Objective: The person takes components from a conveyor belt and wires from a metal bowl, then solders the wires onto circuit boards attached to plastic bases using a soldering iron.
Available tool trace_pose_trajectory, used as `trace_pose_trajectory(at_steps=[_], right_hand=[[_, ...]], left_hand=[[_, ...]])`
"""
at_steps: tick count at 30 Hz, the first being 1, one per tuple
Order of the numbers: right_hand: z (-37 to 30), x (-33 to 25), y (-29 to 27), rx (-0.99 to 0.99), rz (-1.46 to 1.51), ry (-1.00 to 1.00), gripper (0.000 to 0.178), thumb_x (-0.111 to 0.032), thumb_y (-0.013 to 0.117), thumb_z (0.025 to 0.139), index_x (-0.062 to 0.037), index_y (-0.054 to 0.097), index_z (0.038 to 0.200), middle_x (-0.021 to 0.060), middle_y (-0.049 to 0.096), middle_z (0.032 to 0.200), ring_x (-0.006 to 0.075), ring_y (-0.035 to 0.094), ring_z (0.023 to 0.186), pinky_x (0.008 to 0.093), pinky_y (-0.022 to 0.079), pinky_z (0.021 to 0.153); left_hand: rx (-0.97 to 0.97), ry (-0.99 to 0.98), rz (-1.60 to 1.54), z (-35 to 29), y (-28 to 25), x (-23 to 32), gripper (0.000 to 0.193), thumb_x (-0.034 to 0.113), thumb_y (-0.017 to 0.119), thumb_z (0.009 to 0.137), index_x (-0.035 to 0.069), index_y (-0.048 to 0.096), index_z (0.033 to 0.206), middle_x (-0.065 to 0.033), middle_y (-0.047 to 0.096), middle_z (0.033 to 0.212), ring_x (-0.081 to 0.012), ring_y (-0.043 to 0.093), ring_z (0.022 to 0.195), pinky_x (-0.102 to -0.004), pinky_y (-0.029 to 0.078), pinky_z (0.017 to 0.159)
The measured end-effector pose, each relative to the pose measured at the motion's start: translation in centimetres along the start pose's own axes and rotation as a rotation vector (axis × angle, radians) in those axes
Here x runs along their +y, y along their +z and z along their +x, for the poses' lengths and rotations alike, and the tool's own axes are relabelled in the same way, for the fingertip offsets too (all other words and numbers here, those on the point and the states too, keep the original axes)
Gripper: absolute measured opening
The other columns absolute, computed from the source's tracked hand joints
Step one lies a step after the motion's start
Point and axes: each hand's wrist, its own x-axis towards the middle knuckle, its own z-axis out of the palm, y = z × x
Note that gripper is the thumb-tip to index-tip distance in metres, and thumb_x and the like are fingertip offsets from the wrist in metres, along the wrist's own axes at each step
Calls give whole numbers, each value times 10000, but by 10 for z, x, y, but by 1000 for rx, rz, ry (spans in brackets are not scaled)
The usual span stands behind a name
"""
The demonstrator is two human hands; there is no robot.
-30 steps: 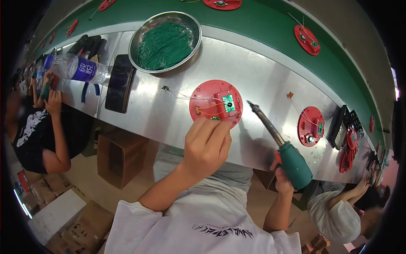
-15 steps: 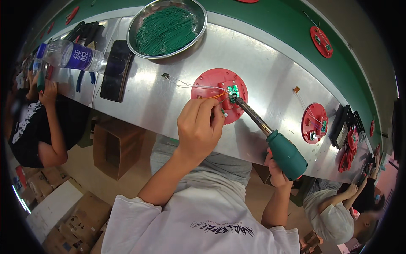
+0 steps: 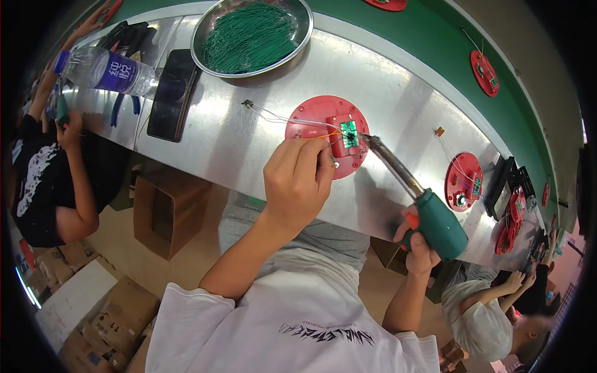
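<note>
Right hand [image 3: 418,245]: your fingers wrap the green handle of the soldering iron [image 3: 430,212]. Its long axis slants up-left across the worktop [image 3: 230,140], tip just right of the green circuit board [image 3: 349,133]; contact unclear. Board sits on the red disc [image 3: 309,112], ahead and left of that grip. Left hand [image 3: 297,177] nearer, just below-left of the board, fingers bunched beside the orange wire [image 3: 324,135]; pads hidden, can't tell what you pinch, if anything.
</note>
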Motion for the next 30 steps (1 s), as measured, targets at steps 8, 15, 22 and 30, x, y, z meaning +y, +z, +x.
trace_pose_trajectory(at_steps=[8, 15, 22, 30], right_hand=[[-4, 4, -5, 42, 12, -40, 556, -319, 703, 924, 61, 573, 1308, 218, 635, 1183, 211, 606, 647, 313, 489, 575], [-6, 10, -7, 5, -97, -79, 542, -322, 715, 909, 58, 594, 1275, 197, 650, 1151, 186, 622, 644, 312, 493, 590], [-3, 7, -1, 50, -144, -85, 405, -196, 727, 853, 60, 657, 1160, 135, 680, 943, 162, 630, 618, 289, 506, 612], [-3, 3, 4, 73, -183, -34, 328, -124, 728, 771, 48, 694, 1048, 96, 666, 828, 169, 626, 651, 284, 508, 642]], left_hand=[[0, -3, 5, 0, -1, -1, 176, -55, 712, 759, -19, 660, 922, -122, 645, 816, -290, 623, 687, -386, 510, 590], [191, 246, -81, 1, -13, 0, 304, -141, 678, 730, -53, 678, 1021, -156, 660, 945, -301, 628, 768, -365, 522, 645], [182, 250, -20, 2, -33, 9, 327, -150, 690, 761, -58, 666, 1074, -155, 658, 1004, -291, 629, 818, -354, 526, 671], [110, 205, -3, 4, -12, 5, 245, -118, 722, 713, -47, 694, 946, -138, 643, 857, -287, 613, 678, -335, 514, 570]])
